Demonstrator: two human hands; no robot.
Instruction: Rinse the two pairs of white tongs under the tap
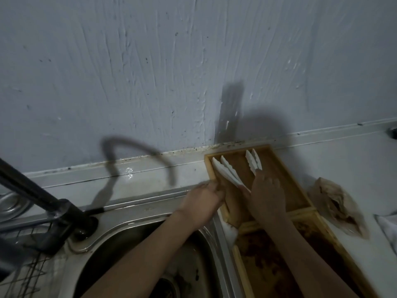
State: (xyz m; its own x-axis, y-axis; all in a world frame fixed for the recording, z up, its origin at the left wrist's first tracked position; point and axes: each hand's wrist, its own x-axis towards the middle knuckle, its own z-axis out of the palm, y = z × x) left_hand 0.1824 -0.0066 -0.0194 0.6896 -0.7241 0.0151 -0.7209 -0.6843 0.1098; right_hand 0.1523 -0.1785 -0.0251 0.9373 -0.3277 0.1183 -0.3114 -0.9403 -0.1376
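Two pairs of white tongs lie in the far compartment of a wooden tray [299, 195] on the counter, right of the sink. The left pair [226, 172] points away at a slant, and the right pair [253, 161] lies beside it. My right hand [266, 194] rests over the tray with its fingers on the handle ends of both pairs. My left hand [204, 197] is at the tray's left rim, fingers curled on it. The black tap [62, 211] stands at the left behind the steel sink [129, 237]; no water is running.
The tray's near compartment [279, 265] is stained brown. A crumpled brown-stained paper [341, 205] and a white cloth [388, 229] lie right of the tray. A wire rack [30, 272] sits at the lower left. The wall rises directly behind the counter.
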